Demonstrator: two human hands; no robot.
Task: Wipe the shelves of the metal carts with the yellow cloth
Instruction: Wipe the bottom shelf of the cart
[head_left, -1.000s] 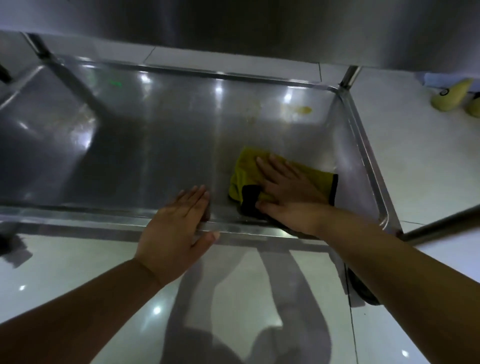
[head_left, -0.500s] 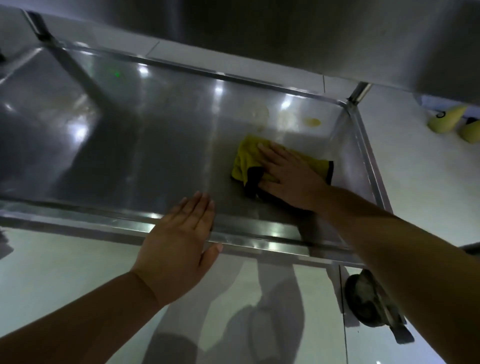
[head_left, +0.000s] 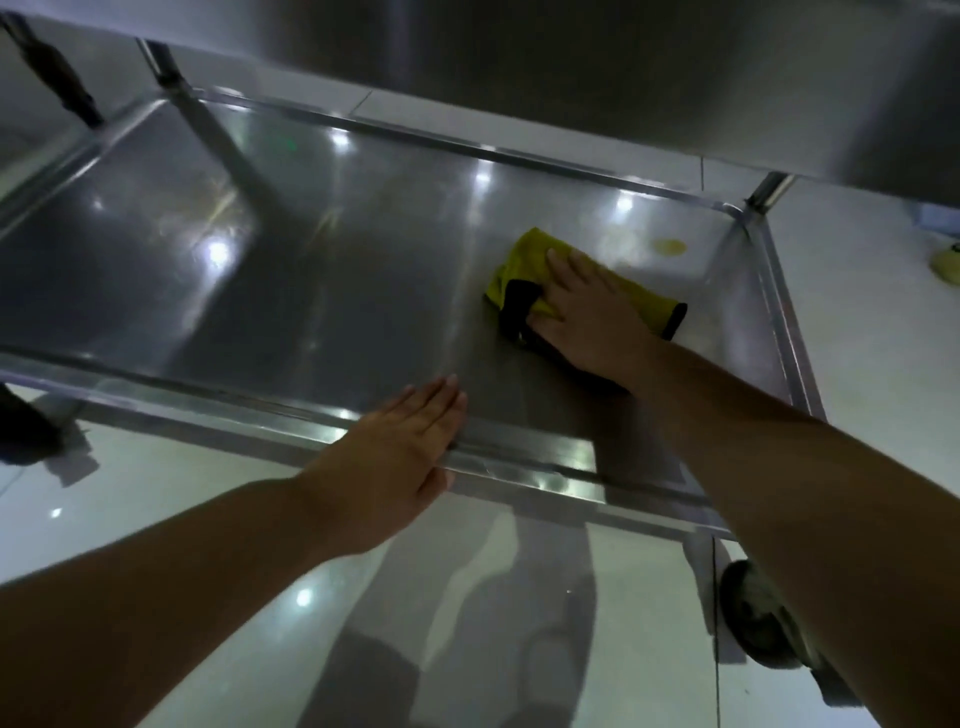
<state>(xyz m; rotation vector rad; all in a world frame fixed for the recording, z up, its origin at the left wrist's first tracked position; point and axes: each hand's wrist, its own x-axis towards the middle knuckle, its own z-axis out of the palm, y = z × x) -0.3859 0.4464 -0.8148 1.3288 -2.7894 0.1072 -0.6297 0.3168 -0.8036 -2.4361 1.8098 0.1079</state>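
A yellow cloth (head_left: 522, 265) with a black edge lies folded on the right half of the metal cart's bottom shelf (head_left: 260, 291). My right hand (head_left: 592, 317) presses flat on the cloth, fingers straight and pointing to the far left. My left hand (head_left: 400, 457) rests flat on the shelf's near rim, fingers straight, reaching a little over the edge. A small yellowish stain (head_left: 670, 247) sits on the shelf just beyond the cloth, near the far right corner.
The underside of the upper shelf (head_left: 623, 62) hangs across the top of the view. Cart posts stand at the far left (head_left: 166, 67) and far right (head_left: 769, 192). A caster wheel (head_left: 753, 618) is below the near right corner. Glossy white floor tiles (head_left: 260, 597) surround the cart.
My right hand has pushed the cloth farther from me, toward the stain near the far right corner. My left hand stays on the near rim. The camera view has tilted.
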